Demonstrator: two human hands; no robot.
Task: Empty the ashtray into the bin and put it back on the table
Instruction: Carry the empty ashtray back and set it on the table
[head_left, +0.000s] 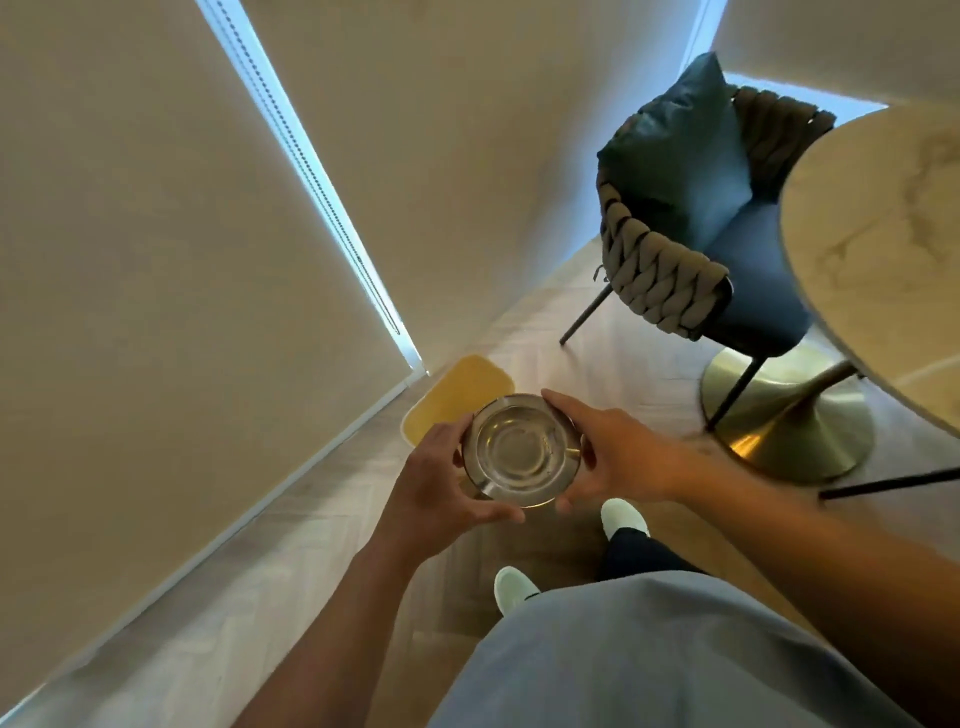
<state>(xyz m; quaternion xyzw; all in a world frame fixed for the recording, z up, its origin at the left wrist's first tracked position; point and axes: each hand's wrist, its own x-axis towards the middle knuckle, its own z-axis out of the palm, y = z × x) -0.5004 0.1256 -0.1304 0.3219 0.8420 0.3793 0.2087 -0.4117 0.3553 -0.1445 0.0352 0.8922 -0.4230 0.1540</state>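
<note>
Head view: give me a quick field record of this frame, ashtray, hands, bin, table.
ashtray: round metal dish, upright, held in the air, looks empty
left hand: grips the ashtray's left rim
right hand: grips its right rim
bin: yellow, open-topped, on the floor beyond and below the ashtray
table: round marble top, to the right, gold pedestal base
chair: woven back, blue cushion, beside the table

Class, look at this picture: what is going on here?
A person stands on a wooden floor holding a round metal ashtray level, left hand and right hand gripping opposite rims. It is held above a yellow bin by the wall. The marble-topped table and a blue chair stand to the right. Whether ash remains is unclear.
</note>
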